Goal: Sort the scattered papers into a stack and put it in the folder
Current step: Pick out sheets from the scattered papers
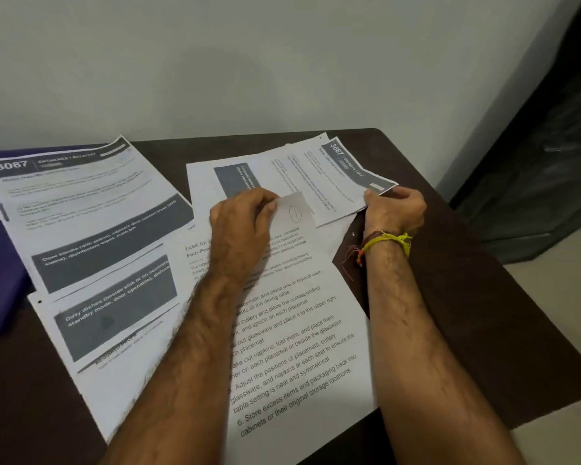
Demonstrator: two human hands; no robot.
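The papers (292,330) are thin matt white sheets with grey printed bands. The table (467,297) is dark brown and matt, perhaps wood laminate. The folder (0,263) looks smooth purple plastic. A thread band (386,245), yellow and red, frays loosely.

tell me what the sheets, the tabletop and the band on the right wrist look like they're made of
Sheets: thin matte printer paper, one corner curling up by the left hand.
Tabletop: dark brown with a dull finish, perhaps laminate or wood; hard to tell which.
Wrist band: yellow and red thread, with loose frayed strands hanging off it.
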